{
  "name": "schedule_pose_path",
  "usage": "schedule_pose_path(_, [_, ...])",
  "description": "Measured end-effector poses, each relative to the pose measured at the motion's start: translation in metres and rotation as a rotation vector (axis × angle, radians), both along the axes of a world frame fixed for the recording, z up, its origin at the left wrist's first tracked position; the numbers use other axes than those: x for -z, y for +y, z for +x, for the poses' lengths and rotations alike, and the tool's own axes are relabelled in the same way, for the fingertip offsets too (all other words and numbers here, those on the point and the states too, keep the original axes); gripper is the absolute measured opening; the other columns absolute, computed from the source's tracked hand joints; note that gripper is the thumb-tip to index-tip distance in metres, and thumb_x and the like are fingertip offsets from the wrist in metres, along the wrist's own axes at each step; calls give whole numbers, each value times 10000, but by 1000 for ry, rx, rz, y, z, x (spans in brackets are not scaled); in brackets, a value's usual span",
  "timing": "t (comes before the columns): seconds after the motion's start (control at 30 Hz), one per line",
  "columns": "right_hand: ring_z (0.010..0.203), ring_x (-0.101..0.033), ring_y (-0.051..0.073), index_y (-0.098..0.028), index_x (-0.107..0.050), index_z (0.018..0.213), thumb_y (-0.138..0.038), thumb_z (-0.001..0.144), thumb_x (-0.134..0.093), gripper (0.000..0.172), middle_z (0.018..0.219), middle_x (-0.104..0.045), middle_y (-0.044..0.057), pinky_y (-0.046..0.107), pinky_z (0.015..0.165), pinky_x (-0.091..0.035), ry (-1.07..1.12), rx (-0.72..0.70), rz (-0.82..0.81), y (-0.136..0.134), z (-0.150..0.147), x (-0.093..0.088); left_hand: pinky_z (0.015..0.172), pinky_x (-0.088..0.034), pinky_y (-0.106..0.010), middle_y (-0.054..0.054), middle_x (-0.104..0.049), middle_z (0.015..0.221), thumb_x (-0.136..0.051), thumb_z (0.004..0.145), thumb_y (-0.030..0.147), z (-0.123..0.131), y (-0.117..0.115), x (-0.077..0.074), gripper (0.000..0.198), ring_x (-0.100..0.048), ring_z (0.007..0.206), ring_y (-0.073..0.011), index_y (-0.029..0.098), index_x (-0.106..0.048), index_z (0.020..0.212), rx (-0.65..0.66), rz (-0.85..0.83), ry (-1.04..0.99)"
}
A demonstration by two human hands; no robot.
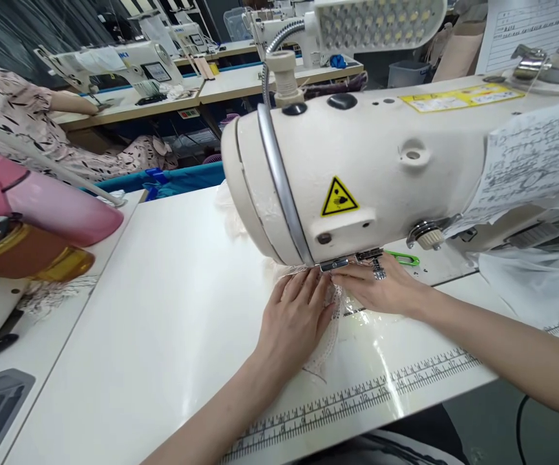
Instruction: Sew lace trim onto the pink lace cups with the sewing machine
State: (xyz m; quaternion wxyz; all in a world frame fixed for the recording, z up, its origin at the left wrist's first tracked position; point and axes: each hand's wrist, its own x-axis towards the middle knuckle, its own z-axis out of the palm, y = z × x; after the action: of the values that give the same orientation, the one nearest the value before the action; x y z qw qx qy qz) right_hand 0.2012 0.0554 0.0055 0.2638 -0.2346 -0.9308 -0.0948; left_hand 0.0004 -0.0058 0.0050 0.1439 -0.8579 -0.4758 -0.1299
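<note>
White lace trim (328,345) lies flat on the white table (172,310) and runs up under the head of the cream sewing machine (357,161). Left hand (293,320) is spread flat on the lace, fingers straight and close together, tips right at the machine's underside. Right hand (380,290), 1 ring on it, comes in from the right and touches the lace just beside the left fingertips. Can't really tell if it's pinching or only pressing, since the head hides the tips. Green thread snips (404,259) sit just behind the right hand. Printed ruler strip (357,400) runs along the near table edge.
</note>
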Motion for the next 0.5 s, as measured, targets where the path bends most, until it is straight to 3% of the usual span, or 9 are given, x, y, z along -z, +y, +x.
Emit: schedule_pose_path(0.5, [781, -607, 150, -173, -681, 997, -81, 875, -473, 259, 1077, -679, -2, 325, 657, -357, -35, 25, 62, -4, 0, -2, 985, -421, -424, -106, -569, 1317, -428, 951, 379, -1, 0, 0, 430, -545, 1182, -264, 131, -555, 1279, 15, 15, 6])
